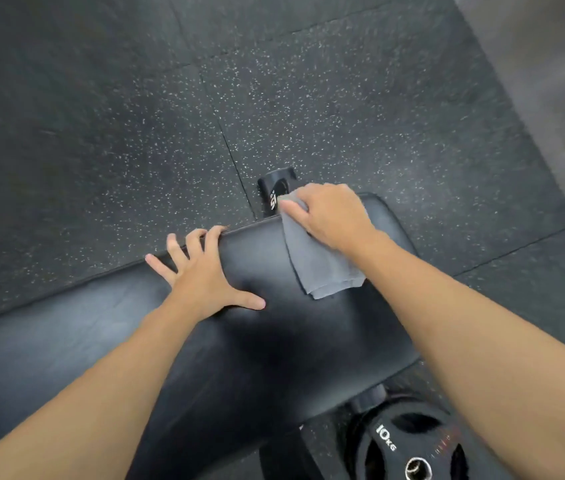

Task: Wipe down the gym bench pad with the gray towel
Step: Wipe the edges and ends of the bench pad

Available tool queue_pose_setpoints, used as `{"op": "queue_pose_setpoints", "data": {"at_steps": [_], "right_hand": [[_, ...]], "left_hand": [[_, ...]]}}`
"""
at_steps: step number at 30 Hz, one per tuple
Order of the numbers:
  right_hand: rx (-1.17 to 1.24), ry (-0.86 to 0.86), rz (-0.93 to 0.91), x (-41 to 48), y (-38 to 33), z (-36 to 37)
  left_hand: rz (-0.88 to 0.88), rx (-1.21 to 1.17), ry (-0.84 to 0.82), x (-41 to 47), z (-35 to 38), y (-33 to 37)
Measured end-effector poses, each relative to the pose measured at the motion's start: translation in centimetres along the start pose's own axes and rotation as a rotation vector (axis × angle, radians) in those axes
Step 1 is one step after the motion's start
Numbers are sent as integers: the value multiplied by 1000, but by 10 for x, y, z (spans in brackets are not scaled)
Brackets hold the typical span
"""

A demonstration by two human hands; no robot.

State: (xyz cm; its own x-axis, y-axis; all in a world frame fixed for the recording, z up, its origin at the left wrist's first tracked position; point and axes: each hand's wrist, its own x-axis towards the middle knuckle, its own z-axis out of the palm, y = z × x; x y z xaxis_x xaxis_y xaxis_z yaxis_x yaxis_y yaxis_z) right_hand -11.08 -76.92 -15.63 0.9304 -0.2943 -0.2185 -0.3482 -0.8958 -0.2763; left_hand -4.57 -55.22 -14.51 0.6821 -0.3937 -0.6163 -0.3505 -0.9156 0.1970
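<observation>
The black padded gym bench pad (pixel 295 327) runs from the lower left to the upper right of the view. A folded gray towel (pixel 319 265) lies on its far right end. My right hand (pixel 333 213) presses down on the towel's upper part near the pad's far corner, fingers curled over the cloth. My left hand (pixel 201 268) rests flat on the pad with fingers spread, its fingertips hooked over the far edge, a short way left of the towel.
Black speckled rubber floor (pixel 135 133) surrounds the bench. A black bench foot (pixel 274 192) shows beyond the pad's far edge. A black 10 kg weight plate (pixel 409 445) lies on the floor at the bottom right. A grey wall (pixel 558 64) rises at the upper right.
</observation>
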Motion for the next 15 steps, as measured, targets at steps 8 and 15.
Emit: {"op": "queue_pose_setpoints", "data": {"at_steps": [8,15], "right_hand": [[982,-79,612,-35,108,-16],[1159,-307,665,-37,120,-20]], "left_hand": [[6,30,45,-1,4,1],[18,31,59,-1,4,1]]}}
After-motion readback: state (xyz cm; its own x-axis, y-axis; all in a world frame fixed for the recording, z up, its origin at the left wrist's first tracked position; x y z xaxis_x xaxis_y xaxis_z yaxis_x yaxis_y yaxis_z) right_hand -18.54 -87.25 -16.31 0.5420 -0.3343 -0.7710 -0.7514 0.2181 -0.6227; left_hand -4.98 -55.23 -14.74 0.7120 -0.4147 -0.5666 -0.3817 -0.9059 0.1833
